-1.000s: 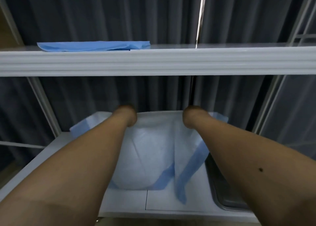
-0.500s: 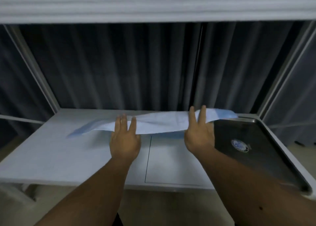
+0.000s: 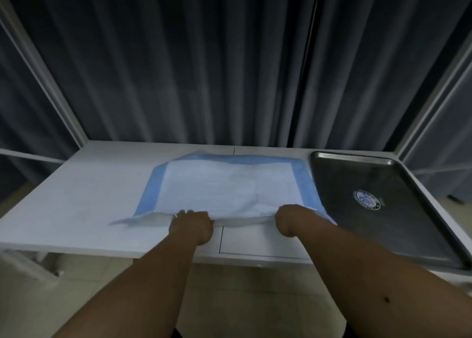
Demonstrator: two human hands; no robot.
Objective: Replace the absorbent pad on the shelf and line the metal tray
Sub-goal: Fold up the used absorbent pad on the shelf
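Found the absorbent pad spread open on the white shelf, white face up with the blue border showing along the left, far and right sides, its right edge just beside the metal tray. Noted the near edge not yet down: raised off the shelf in a crumpled ridge running from left of the left hand across to the right hand. Saw the left hand's fingers curled over that ridge, gripping it. Could not tell the right hand's grip, the fingers being hidden beyond the bent wrist, though the ridge ran straight into it. Saw the tray bare, only a round sticker on its floor, no lining in it. Beyond, only the dark curtain behind the shelf frame.

Judged the shelf half of the job nearly done: pad laid, near edge left to pull flat and smooth. Judged the tray lining not begun.

Against half a second earlier: then held up off the back of the shelf as a narrow, mostly folded strip under straight fingers; now opened out and drawn toward the front, hands pulled back to the near edge and curled.
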